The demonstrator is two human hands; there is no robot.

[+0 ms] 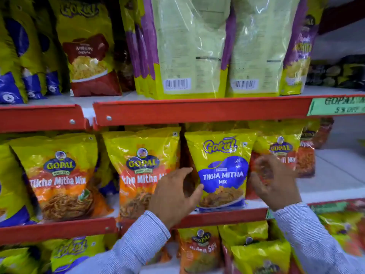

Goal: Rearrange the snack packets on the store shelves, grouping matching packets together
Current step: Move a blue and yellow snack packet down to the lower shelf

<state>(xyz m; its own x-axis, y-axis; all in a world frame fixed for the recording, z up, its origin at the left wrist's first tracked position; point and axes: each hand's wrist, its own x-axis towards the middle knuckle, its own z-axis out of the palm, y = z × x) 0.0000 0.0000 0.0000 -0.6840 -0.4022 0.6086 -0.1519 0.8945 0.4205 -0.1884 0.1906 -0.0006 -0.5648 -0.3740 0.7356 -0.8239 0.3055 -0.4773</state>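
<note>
A yellow and blue Gokul Tikha Mitha Mix packet (pixel 223 167) stands upright on the middle shelf between Gopal packets. My left hand (pixel 173 192) is at its left edge, fingers apart, thumb touching the packet's lower left side. My right hand (pixel 274 182) hovers just right of it, blurred, fingers spread, in front of a Gopal packet (pixel 280 147). Two yellow and orange Gopal Tikha Mitha Mix packets (pixel 59 175) (pixel 142 167) stand to the left on the same shelf.
Red shelf rails (pixel 197 109) run above and below. The upper shelf holds Gokul packets (pixel 87 48) and two large packets turned back-out (pixel 187 46). Bare shelf (pixel 339 171) lies at the right. The lower shelf holds more Gopal packets (pixel 199 250).
</note>
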